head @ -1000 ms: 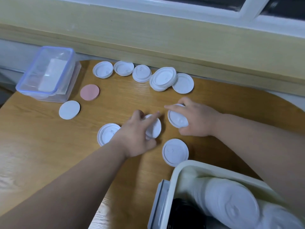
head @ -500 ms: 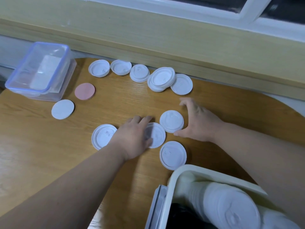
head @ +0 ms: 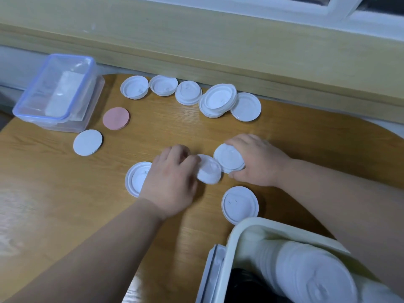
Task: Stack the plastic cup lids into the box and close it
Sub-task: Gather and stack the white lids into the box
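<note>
gathering cup lids off a counter (head: 54, 193): the left hand (head: 168, 182) pinches a tilted lid (head: 208, 171) in its fingers, the right hand (head: 258, 162) curls its fingers round a second lid (head: 229, 158), edges touching. loose lids (head: 188, 92) lie along the far edge. the open box (head: 240, 228), lower right, holds a stack (head: 306, 270). next, likely: nest both and carry them there.

White cup lids (head: 240, 205) on a honey-brown, wood-grained table (head: 54, 193); one pink disc (head: 116, 118); one plain white disc (head: 87, 142); clear container (head: 87, 110) with a blue rim; cream box (head: 273, 225) holding white lids beside something black.
</note>
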